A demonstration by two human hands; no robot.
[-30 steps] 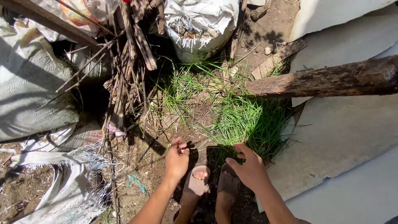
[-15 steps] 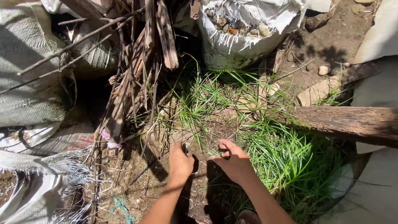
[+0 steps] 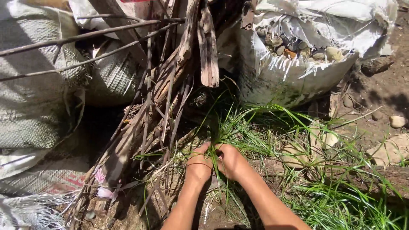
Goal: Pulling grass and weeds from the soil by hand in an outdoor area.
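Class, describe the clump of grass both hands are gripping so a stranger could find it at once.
Start at the torn white sack of stones. Just below-left, beside leaning dry sticks, the left hand and right hand clutch the grass clump; neighbouring grass stands untouched.

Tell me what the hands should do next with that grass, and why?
Probably pull gently upward. Both the left hand and the right hand are closed together around a thin tuft of long green grass blades low near the brown soil, so the grip looks set.
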